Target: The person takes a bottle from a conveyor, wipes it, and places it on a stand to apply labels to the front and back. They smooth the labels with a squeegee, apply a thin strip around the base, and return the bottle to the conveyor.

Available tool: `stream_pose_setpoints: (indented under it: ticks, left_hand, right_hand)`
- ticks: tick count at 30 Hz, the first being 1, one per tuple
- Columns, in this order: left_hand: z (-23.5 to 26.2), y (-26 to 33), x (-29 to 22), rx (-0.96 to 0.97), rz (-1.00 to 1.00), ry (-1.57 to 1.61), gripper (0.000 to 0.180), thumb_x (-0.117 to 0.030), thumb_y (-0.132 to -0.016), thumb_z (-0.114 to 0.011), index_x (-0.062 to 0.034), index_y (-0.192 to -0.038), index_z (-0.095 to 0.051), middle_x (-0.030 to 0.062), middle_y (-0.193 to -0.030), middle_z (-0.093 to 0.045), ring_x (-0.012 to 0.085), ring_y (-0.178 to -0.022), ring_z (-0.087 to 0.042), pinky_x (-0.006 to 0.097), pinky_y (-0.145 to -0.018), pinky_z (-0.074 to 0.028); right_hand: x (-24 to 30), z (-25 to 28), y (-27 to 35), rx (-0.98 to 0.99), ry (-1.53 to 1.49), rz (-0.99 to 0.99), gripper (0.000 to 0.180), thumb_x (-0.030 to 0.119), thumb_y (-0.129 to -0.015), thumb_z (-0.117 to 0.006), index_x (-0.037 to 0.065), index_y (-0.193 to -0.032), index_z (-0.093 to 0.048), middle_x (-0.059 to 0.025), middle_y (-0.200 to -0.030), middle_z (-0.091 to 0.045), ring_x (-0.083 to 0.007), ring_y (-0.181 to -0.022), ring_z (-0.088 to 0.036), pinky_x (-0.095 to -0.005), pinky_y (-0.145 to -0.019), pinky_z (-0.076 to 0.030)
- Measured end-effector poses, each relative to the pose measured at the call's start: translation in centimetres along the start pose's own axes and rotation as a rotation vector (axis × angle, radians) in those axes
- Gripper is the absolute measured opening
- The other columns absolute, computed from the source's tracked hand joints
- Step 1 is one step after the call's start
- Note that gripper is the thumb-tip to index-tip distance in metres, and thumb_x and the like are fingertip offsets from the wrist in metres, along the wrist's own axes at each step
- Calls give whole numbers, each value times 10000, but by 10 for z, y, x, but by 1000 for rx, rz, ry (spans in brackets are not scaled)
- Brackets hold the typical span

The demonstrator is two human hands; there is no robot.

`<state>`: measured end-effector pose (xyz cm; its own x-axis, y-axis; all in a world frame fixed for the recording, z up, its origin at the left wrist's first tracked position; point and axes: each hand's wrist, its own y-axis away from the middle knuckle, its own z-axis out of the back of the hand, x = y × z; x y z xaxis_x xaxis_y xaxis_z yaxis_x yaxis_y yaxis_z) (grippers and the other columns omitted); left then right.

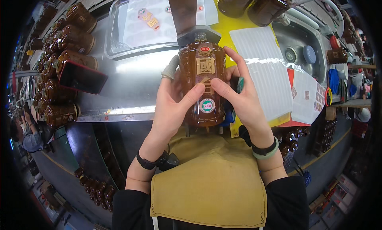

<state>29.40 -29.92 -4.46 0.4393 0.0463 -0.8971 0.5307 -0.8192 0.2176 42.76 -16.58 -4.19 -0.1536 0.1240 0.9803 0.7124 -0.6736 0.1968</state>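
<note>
A brown glazed bottle with a gold square label and a round white sticker lies lengthwise at the front edge of the metal worktable. My left hand grips its left side, thumb pressed on the front. My right hand holds its right side, thumb meeting the left thumb just above the round sticker, forefinger stretched up along the bottle. A tan apron covers my lap below.
Several brown bottles lie stacked at the left, a dark phone among them. A metal tray with sticker sheets sits behind. White ribbed sheets lie right, beside a sink. More bottles stand at the back.
</note>
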Motion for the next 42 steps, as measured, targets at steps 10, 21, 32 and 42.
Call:
stream_pose_setpoints:
  ticks: [10, 21, 32, 42]
  left_hand:
    - [-1, -1, 0, 16, -29, 0, 808, -44, -996, -733, -5, -1643, -251, 178, -1542, -503, 260, -1407, -539, 419, -1170, -459]
    - [-1, -1, -2, -11, 20, 74, 741, -62, -1030, -691, -4, -1637, -271, 181, -1553, -503, 265, -1423, -524, 423, -1180, -441]
    - [-4, -1, -5, -11, 16, 91, 722, -73, -1039, -686, 13, -1627, -275, 194, -1568, -493, 267, -1423, -524, 423, -1179, -441]
    - [-5, -2, -4, -31, 14, 73, 720, -85, -1028, -701, 12, -1616, -298, 188, -1543, -520, 259, -1392, -552, 411, -1165, -457]
  right_hand:
    - [0, 4, 1, 36, -85, -34, 808, 241, -925, -857, 96, -1592, -423, 21, -975, -446, -73, -852, -450, -221, -784, -419]
    - [-1, -3, 0, -24, -50, -15, 819, 251, -911, -874, 78, -1579, -433, 26, -968, -459, -71, -851, -446, -220, -770, -422]
    - [-3, 0, -1, -2, -71, -13, 851, 244, -899, -884, 80, -1594, -421, 35, -964, -451, -74, -851, -437, -219, -769, -415]
    - [-7, 17, -1, 103, 2, 60, 809, 234, -952, -811, 58, -1617, -385, 17, -1024, -484, -93, -933, -455, -240, -865, -409]
